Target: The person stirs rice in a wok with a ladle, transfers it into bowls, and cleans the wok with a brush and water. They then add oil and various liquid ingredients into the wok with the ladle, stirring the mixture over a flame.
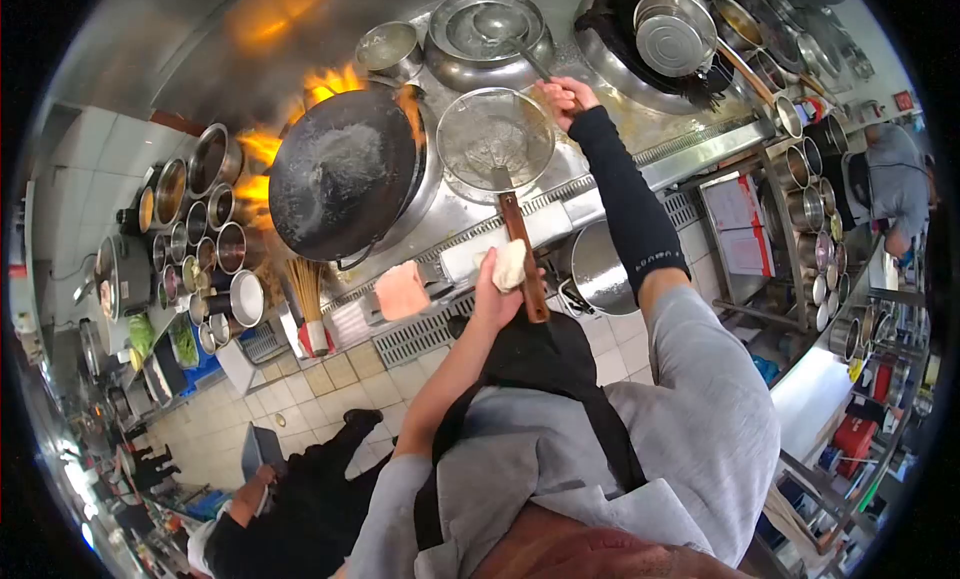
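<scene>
My right hand (568,99) is closed around the handle of a ladle (500,22), whose bowl rests over a metal basin (440,54) at the back of the stove. In my left hand (497,297) are a bunched white cloth (511,264) and the wooden handle of a round mesh strainer (495,139); fingers show on the handle's far side. The strainer lies level over the steel counter, between my hands. To its left, a black wok (335,174) stands over the burner with flames (333,82) along its rear and left. Pale wet or foamy streaks mark its inside.
A small pot (390,49) stands behind the wok. Left are a bamboo brush (308,299), a pink cloth (402,290) and several metal containers (230,247). A large pot (603,269) sits right of the strainer handle. A co-worker in black (300,509) is behind left; another (895,174) works far right.
</scene>
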{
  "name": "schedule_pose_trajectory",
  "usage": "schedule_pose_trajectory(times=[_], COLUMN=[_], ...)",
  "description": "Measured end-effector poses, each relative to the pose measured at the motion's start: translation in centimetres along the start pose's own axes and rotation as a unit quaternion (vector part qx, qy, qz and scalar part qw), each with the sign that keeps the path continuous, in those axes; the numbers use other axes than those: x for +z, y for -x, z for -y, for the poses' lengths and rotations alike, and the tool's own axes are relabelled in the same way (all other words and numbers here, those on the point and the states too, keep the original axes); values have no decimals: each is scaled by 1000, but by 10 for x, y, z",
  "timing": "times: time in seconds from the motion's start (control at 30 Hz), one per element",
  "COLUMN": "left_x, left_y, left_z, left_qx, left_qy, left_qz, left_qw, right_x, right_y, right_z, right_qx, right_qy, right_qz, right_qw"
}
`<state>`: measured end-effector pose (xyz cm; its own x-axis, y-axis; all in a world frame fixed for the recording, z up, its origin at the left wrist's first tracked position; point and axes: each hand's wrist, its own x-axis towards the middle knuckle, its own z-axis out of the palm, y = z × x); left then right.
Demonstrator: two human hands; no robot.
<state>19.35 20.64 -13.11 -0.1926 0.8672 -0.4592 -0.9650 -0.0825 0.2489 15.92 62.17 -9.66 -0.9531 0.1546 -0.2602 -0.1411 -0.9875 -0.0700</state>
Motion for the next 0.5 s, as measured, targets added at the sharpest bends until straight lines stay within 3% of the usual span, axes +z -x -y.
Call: schedule_pose_trajectory(times=[0.03,0.07,0.1,0.2,0.33,0.37,0.4,0.5], left_x=[3,15,18,4,8,13,17,45], left_y=[-1,1,4,8,25,30,35,58], left_z=[-3,-8,-15,-15,-8,-9,-14,-26], left_qx=[17,34,15,11,38,47,44,78], left_qy=[5,-15,32,-105,-223,-251,-270,-353], left_qz=[3,-60,-13,-58,-96,-112,-132,-179], left_qw=[1000,997,999,993,969,960,953,915], right_x=[-7,-9,-5,14,24,30,36,30], right_y=[11,22,36,75,119,130,139,135], right_z=[2,7,14,36,51,49,46,41], right_qx=[-4,-17,-32,-67,-123,-137,-155,-277], right_qy=[11,56,101,259,494,547,673,844], right_qz=[21,4,-14,-81,-188,-217,-261,-269], right_qw=[1000,998,994,960,840,797,675,373])
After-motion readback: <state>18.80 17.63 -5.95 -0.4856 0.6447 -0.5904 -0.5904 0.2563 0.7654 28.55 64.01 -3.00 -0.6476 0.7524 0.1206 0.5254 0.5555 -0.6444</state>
